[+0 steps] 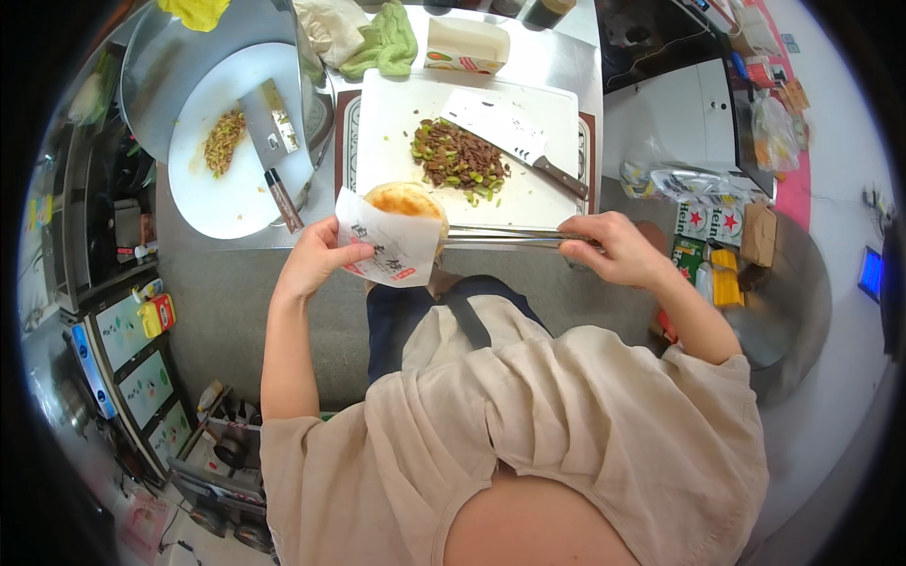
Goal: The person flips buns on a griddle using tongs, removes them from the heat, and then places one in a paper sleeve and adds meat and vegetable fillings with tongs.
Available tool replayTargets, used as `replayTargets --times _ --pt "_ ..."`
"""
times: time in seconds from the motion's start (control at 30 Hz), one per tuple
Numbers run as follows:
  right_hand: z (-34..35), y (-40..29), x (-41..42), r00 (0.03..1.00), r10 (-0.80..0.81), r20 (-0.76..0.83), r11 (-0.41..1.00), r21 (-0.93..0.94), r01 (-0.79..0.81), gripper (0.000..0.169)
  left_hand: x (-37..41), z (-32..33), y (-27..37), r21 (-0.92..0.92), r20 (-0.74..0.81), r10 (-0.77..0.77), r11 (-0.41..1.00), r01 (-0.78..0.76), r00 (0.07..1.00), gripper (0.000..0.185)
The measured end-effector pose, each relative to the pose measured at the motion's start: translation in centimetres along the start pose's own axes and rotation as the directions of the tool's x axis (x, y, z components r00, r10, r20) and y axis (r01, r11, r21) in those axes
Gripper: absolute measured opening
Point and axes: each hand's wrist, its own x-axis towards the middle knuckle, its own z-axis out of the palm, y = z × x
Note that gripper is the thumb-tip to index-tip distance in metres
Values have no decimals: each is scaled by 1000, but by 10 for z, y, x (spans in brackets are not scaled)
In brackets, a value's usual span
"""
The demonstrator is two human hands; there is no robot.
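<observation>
My left hand [311, 255] grips a white paper sleeve [396, 247] that bears printed writing. A round browned flatbread [405, 201] sticks out of the sleeve's top. From the right, my right hand [612, 247] holds long metal tongs [509, 237], whose far ends reach the bread's edge; whether they grip it is hidden. Beyond them, chopped meat with green pepper [460, 159] is heaped on a white cutting board [386, 106]. A cleaver [499, 127] with a dark handle lies on that board, beside the heap.
At left, a round white board [205, 198] carries chopped food [224, 145] and another cleaver [272, 127]. Behind the cutting board are a printed paper box [467, 49] and a green cloth [386, 42]. Boxes [708, 226] stand on the right, below a counter.
</observation>
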Motion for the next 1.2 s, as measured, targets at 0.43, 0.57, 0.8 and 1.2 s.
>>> replayTargets --times 0.43,0.57,0.8,1.2 --pt "-70 -79 22 991 -36 126 899 -429 88 15 6 32 -8 -427 12 268 873 -238 963 62" --pt "-63 -94 39 989 -72 129 858 -498 127 16 6 21 -29 -550 -164 298 763 -338 940 59" --pt "-77 -90 57 999 -13 33 992 -126 17 28 -36 -53 -77 -618 -470 359 518 -591 806 69" --pt "187 -34 231 648 392 -653 911 176 -374 46 -85 -128 -28 -899 -257 765 35 -437 590 41"
